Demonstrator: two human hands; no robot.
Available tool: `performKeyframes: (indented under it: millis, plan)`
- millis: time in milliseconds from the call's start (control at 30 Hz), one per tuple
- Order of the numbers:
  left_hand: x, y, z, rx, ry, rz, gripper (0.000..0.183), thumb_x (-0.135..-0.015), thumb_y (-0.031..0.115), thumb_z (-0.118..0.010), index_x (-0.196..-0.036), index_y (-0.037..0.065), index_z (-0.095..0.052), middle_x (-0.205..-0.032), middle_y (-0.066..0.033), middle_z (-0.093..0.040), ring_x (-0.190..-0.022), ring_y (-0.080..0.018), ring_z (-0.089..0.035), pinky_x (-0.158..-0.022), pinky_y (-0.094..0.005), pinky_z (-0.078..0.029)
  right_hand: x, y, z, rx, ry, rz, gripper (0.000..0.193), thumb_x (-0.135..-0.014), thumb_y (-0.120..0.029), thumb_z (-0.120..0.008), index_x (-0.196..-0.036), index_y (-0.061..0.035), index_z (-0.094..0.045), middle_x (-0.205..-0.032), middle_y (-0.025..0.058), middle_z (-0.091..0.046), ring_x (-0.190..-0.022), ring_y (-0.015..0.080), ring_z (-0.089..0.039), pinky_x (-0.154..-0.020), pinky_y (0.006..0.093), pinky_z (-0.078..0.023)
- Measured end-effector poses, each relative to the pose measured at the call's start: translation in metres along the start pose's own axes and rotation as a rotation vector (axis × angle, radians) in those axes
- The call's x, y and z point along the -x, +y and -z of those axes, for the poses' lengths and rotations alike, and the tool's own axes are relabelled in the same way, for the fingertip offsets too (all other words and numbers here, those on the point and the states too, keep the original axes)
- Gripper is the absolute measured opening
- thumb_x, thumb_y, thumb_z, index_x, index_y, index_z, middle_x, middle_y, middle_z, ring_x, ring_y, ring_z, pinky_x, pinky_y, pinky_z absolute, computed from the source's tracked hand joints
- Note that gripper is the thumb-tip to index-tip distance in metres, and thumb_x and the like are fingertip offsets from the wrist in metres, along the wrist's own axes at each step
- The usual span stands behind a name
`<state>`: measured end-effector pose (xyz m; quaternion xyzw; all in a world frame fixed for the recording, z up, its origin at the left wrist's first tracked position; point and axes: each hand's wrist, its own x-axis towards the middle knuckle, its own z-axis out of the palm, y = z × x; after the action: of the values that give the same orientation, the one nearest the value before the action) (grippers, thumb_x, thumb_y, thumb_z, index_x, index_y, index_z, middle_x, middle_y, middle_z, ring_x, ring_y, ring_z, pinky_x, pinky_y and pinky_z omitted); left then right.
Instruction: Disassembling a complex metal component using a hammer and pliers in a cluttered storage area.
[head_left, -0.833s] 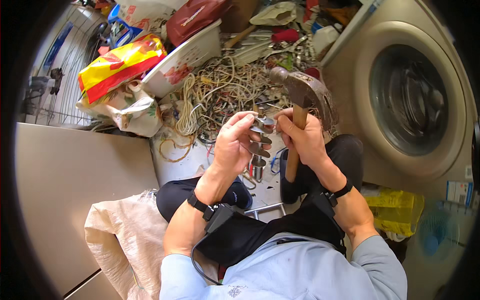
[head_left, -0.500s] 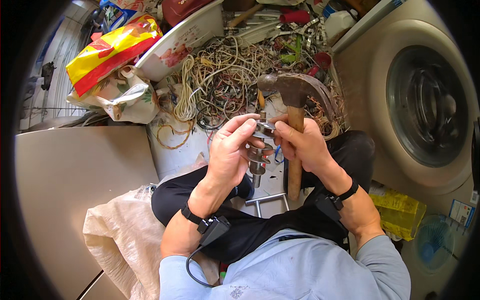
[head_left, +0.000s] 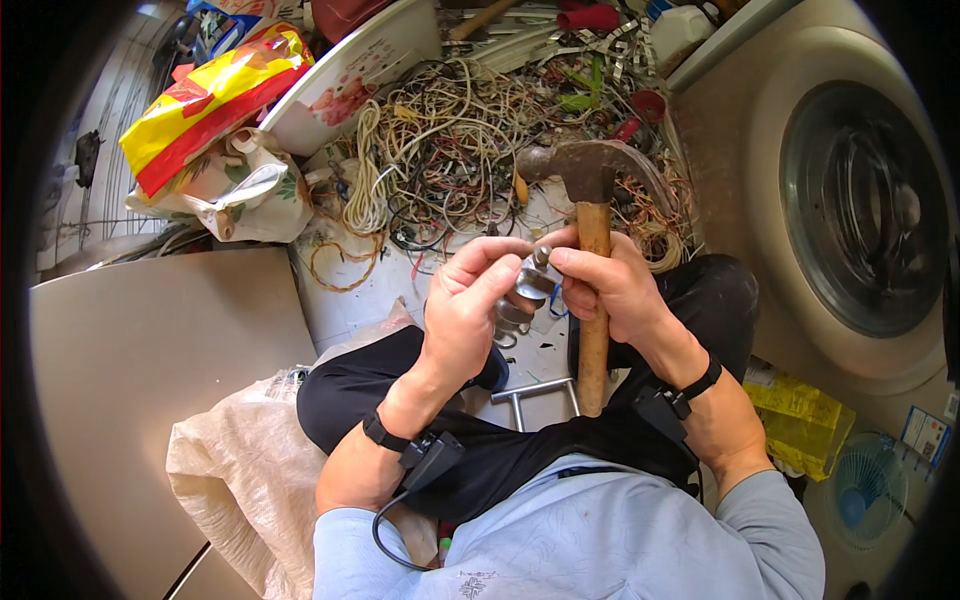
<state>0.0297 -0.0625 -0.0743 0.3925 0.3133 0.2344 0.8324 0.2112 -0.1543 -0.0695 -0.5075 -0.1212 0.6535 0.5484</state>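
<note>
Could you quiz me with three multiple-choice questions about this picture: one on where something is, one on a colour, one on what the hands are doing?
1. Where is the washing machine?
A. On the person's right
B. On the person's left
C. Behind the tangle of wires

2. What colours is the crinkled bag at upper left?
A. Blue and white
B. Yellow and red
C. Green and black

3. What is the right hand doing?
A. Resting empty on the knee
B. Pulling a wire from the pile
C. Gripping the hammer handle, head up

Answers:
1. A: its round door fills the right side of the view.
2. B: yellow with a red band, beside a white basin.
3. C: the palm wraps the wooden handle while thumb and forefinger meet the left hand on a small metal part.
</note>
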Motion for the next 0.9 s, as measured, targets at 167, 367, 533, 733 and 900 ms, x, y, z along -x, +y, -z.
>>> performKeyframes:
  millis: [167, 367, 533, 733, 900]
  plan:
    - [0.0048, -0.0037, -0.0054, -0.045, -0.004, -0.088, 0.037, -0.101, 0.009, -0.062, -0.137, 0.001, -0.054, -0.111, -0.0088, -0.073, -0.087, -0.0107, -0.068, -0.071, -0.0254, -0.056, 0.0026, -0.0021, 0.0007, 0.065, -0.020, 0.033, 0.025, -0.097, -0.013, -0.066, -0.116, 0.0024, -0.067, -0.062, 0.0001, -0.053, -0.048, 0.0073, -0.046, -0.044, 0.0250, -0.035]
    - [0.0043, -0.0038, 0.0004, -0.288, -0.036, -0.261, 0.035, -0.101, 0.006, -0.061, -0.135, -0.002, -0.055, -0.102, -0.0075, -0.073, -0.083, -0.0053, -0.063, -0.071, -0.0212, -0.048, 0.0070, 0.0003, 0.0038, 0.172, -0.040, 0.092, 0.023, -0.097, -0.013, -0.066, -0.113, 0.0033, -0.066, -0.062, 0.0013, -0.055, -0.048, 0.0093, -0.048, -0.045, 0.0255, -0.038]
    - [0.0026, -0.0068, -0.0029, -0.306, 0.004, -0.247, 0.029, -0.102, 0.008, -0.062, -0.129, -0.003, -0.060, -0.093, -0.0043, -0.073, -0.080, -0.0052, -0.061, -0.072, -0.0217, -0.047, 0.0101, -0.0037, 0.0007, 0.183, -0.018, 0.133, 0.025, -0.095, -0.014, -0.068, -0.113, 0.0034, -0.066, -0.063, 0.0023, -0.056, -0.049, 0.0106, -0.050, -0.047, 0.0263, -0.039]
    - [-0.0007, -0.0085, 0.0002, -0.319, -0.032, -0.191, 0.030, -0.103, 0.011, -0.063, -0.128, -0.004, -0.060, -0.102, -0.0070, -0.075, -0.088, -0.0076, -0.066, -0.077, -0.0237, -0.052, 0.0089, -0.0021, 0.0061, 0.176, -0.023, 0.154, 0.026, -0.094, -0.015, -0.069, -0.113, 0.0032, -0.067, -0.064, 0.0024, -0.056, -0.049, 0.0111, -0.050, -0.047, 0.0266, -0.040]
    - [-0.0040, -0.0031, -0.0042, -0.291, -0.027, -0.145, 0.031, -0.105, 0.015, -0.062, -0.129, -0.004, -0.060, -0.102, -0.0070, -0.075, -0.087, -0.0093, -0.067, -0.078, -0.0257, -0.054, 0.0071, -0.0021, 0.0060, 0.200, -0.001, 0.145, 0.026, -0.094, -0.016, -0.068, -0.112, 0.0026, -0.068, -0.064, 0.0021, -0.055, -0.050, 0.0108, -0.050, -0.048, 0.0264, -0.040]
